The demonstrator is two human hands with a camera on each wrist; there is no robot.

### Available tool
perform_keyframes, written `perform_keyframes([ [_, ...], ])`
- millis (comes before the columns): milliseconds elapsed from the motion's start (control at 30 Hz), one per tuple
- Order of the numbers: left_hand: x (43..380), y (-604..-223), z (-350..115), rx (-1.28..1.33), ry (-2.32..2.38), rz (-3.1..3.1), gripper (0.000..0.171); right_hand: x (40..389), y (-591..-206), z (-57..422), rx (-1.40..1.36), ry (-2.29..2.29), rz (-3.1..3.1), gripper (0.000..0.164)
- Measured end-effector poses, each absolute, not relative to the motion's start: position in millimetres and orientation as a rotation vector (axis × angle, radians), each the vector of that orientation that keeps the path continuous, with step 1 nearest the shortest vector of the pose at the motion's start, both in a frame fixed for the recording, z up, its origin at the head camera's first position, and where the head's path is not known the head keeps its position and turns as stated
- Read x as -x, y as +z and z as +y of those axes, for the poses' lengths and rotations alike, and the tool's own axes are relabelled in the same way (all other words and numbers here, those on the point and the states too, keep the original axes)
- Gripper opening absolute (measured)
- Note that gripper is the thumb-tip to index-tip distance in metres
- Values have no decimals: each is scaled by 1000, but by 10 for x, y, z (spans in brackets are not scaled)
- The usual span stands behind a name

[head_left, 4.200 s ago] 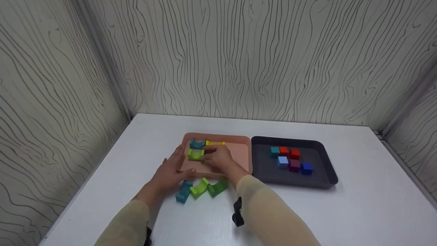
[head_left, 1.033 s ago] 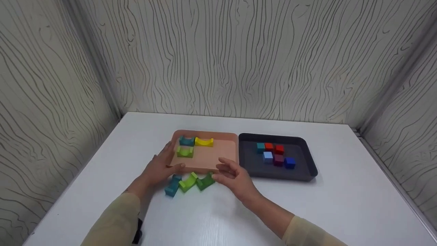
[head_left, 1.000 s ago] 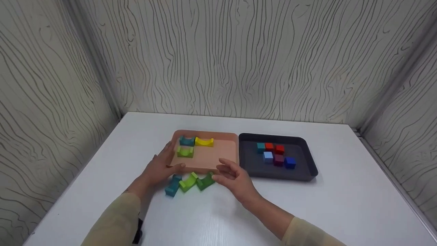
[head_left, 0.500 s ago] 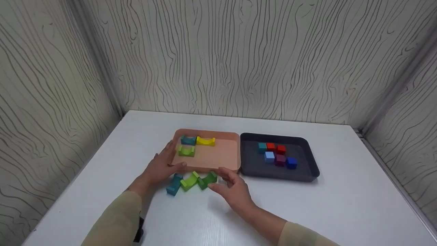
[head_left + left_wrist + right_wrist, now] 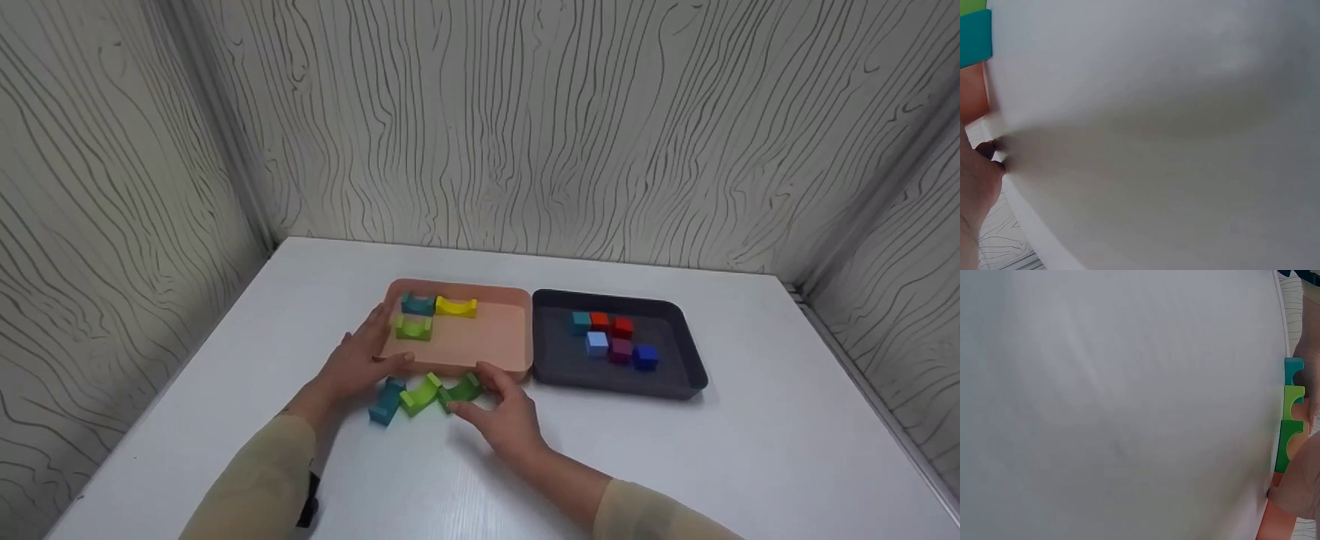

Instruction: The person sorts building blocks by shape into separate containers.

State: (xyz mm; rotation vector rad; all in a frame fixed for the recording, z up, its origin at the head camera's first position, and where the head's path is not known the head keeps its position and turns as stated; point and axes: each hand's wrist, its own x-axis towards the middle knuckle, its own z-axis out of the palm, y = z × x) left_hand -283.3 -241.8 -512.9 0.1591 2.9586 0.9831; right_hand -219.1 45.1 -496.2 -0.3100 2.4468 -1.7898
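My right hand point(image 5: 506, 416) reaches over the dark green arch block point(image 5: 463, 388) with spread fingers. Its thumb is at the block's near side and its forefinger at the far right end, by the tray's front rim. In the right wrist view this hand hides part of the green block point(image 5: 1286, 444). My left hand point(image 5: 360, 364) rests along the left side of the pink tray point(image 5: 487, 349), thumb at the front rim. A lime arch block point(image 5: 421, 394) and a teal arch block point(image 5: 387, 402) lie left of the green one, in front of the tray.
Inside the pink tray sit a teal arch block point(image 5: 418, 304), a yellow arch block point(image 5: 457, 307) and a lime arch block point(image 5: 414, 328). A dark grey tray point(image 5: 551, 360) beside it holds several cubes. Patterned walls stand behind and beside the white table point(image 5: 750, 420).
Earlier my right hand was in the pink tray; it has since come out to the front and moved left around the dark green block. My left hand stays at the tray's side.
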Motion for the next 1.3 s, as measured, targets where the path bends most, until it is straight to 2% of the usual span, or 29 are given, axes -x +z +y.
perform_keyframes([
  [733,2810,-5091,-2414,-201,1023,2957,102,2231,-5032,282,323,-1587,2538,87],
  [1300,2795,-5094,-2420,-157,1018,2945,105,2213,-5067,188,335,-1577,2614,81],
])
